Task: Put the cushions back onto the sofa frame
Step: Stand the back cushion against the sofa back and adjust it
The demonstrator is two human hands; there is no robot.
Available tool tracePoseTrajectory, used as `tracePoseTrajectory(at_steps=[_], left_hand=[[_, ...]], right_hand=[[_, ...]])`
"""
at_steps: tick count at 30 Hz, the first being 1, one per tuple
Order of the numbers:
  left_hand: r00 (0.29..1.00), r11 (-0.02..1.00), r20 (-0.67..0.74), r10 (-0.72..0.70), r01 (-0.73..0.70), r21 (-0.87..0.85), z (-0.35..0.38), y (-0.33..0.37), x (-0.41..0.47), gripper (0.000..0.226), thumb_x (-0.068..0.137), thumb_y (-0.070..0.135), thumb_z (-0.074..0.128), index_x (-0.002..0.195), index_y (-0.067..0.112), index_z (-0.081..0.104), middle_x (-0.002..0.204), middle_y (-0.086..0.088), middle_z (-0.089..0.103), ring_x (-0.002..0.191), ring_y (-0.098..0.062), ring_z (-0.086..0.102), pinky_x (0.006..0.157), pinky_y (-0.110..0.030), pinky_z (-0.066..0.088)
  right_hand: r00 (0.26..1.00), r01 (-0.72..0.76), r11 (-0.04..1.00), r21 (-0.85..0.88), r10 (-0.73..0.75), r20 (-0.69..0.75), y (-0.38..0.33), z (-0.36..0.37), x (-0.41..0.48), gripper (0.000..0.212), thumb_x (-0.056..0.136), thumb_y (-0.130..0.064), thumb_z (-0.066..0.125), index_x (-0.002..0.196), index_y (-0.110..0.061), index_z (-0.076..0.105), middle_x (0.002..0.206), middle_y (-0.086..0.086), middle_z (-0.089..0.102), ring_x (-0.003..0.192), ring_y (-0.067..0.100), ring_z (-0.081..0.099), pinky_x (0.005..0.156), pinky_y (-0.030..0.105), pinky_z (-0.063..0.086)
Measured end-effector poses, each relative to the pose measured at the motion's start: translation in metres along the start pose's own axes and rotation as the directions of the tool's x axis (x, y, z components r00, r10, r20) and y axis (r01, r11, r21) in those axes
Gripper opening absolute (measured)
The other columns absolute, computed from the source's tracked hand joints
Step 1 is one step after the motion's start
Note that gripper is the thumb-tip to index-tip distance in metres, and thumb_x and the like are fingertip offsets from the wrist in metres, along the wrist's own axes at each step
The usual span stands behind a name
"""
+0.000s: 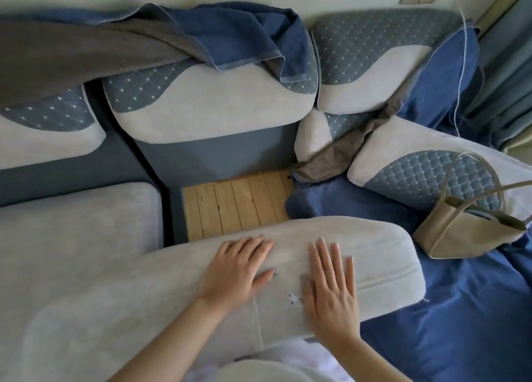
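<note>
Cushion [380,255] pale grey, plush, askew over slats [236,206]; left hand [239,269], right hand [331,286] fingers flat, released.

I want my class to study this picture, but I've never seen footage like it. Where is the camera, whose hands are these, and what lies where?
No machine here: a person wears a camera on the head, looking down at their own hands. The left hand and right hand lie flat on a grey seat cushion, gripping nothing. Beyond it the sofa's wooden slats show bare. Back cushions lean behind; a beige bag sits on a blue cover at the right.
</note>
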State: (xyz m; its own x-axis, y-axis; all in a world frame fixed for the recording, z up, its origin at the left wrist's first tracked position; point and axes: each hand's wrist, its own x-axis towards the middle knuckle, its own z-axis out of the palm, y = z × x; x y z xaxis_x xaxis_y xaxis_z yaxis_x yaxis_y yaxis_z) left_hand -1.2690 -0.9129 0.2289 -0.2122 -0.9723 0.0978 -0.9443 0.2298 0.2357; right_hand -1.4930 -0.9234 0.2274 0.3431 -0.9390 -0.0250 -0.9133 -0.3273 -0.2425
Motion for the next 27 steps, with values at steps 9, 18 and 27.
tracePoseTrajectory(at_steps=[9, 18, 27], left_hand=[[0.987, 0.983, 0.005, -0.161, 0.16, 0.091, -0.022, -0.04, 0.004, 0.053, 0.102, 0.041, 0.033, 0.148, 0.016, 0.042, 0.154, -0.007, 0.039, 0.142, -0.025, 0.038, 0.117, -0.045, 0.03], [0.974, 0.952, 0.037, -0.225, 0.212, 0.222, -0.041, -0.115, -0.001, 0.083, 0.083, 0.038, 0.069, 0.155, 0.03, 0.027, 0.158, -0.005, 0.033, 0.141, -0.028, 0.039, 0.116, -0.046, 0.022], [0.889, 0.884, 0.108, -0.446, 0.417, 0.211, -0.073, -0.173, 0.096, 0.072, 0.102, 0.013, 0.044, 0.156, 0.034, 0.002, 0.165, 0.001, 0.003, 0.152, -0.023, 0.007, 0.121, -0.047, 0.008]], right_hand=[[0.995, 0.09, 0.995, -0.05, -0.088, 0.053, -0.029, -0.004, 0.094, 0.06, 0.101, -0.045, 0.012, 0.157, -0.024, 0.009, 0.164, -0.003, 0.003, 0.151, 0.019, -0.004, 0.121, 0.042, -0.001], [0.988, 0.134, 0.985, 0.112, -0.142, 0.061, -0.072, -0.037, 0.179, 0.075, 0.091, -0.066, 0.002, 0.157, -0.03, 0.008, 0.163, -0.01, -0.004, 0.15, 0.012, -0.011, 0.121, 0.037, -0.013], [0.954, 0.198, 0.974, -0.107, -0.166, 0.25, -0.105, -0.044, 0.278, 0.064, 0.101, -0.037, 0.045, 0.155, -0.031, 0.011, 0.164, -0.004, 0.003, 0.152, 0.02, 0.0, 0.123, 0.046, 0.002]])
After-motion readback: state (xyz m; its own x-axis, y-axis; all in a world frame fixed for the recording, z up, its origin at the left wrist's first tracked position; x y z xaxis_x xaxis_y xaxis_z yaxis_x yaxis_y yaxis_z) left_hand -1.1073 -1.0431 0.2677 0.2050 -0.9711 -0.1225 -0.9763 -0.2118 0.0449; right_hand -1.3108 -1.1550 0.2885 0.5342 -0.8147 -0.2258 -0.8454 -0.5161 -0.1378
